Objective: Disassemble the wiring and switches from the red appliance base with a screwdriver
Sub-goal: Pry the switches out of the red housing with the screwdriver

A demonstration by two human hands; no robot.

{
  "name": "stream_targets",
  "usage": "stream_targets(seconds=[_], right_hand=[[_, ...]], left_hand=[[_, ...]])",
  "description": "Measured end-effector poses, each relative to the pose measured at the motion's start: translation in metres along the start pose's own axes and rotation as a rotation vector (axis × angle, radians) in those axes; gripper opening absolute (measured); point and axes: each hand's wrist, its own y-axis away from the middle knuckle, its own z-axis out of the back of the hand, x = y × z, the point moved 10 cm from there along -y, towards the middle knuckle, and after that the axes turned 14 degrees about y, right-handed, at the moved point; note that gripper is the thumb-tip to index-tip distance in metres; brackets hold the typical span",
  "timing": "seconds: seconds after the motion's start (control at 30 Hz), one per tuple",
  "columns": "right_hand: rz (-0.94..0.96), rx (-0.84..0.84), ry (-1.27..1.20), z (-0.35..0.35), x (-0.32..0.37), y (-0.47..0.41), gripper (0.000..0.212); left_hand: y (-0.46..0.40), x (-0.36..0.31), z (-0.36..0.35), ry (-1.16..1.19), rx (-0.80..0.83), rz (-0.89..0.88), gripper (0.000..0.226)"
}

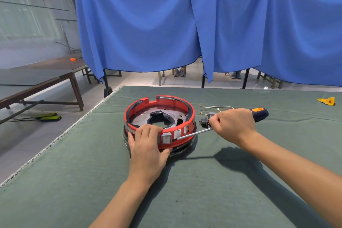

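Prying at the switch on the red base.
Left hand (148, 142) clamps the base (159, 122) at mid surface (203, 181) to steady it; right hand (234, 126) grips the screwdriver (194, 133), tip beside the switch (166, 138). Wires (215, 107) lie freed behind.

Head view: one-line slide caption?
Left hand steadies red base; right hand drives screwdriver beside its switch.

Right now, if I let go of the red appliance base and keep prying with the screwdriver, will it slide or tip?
It will probably slide rather than tip: the red appliance base is a low, wide ring sitting flat on the green cloth. It looks like a light, hollow shell. The left hand gripping its rim likely steadies it against the screwdriver.
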Motion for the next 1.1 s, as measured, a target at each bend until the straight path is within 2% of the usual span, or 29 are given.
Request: stream_targets(seconds=[0.13, 0.33, 0.53, 0.7, 0.8, 0.97, 1.1], right_hand=[[-0.043, 0.146, 0.031, -0.012, -0.005, 0.006, 0.044], [-0.035, 0.198, 0.004, -0.018, -0.002, 0.003, 0.043], [0.036, 0.129, -0.003, -0.023, 0.01, -0.011, 0.043], [0.024, -0.174, -0.224, -0.009, 0.015, -0.016, 0.047], [0.007, -0.267, -0.285, -0.013, 0.019, -0.015, 0.046], [-0.018, -0.33, -0.339, -0.024, 0.025, -0.012, 0.044], [-0.007, -0.295, -0.36, -0.028, 0.027, -0.01, 0.045]], left_hand=[[0.001, -0.001, 0.0, -0.002, -0.011, 0.026, 0.049], [0.002, -0.001, 0.001, 0.017, -0.013, 0.029, 0.049], [0.004, -0.003, 0.003, 0.069, -0.004, 0.012, 0.047], [0.001, 0.001, 0.003, 0.107, 0.024, 0.018, 0.047], [0.001, 0.002, 0.003, 0.099, 0.029, 0.02, 0.047], [-0.001, 0.004, 0.002, 0.079, 0.018, 0.019, 0.047], [0.0, 0.003, 0.002, 0.066, 0.007, 0.004, 0.048]])
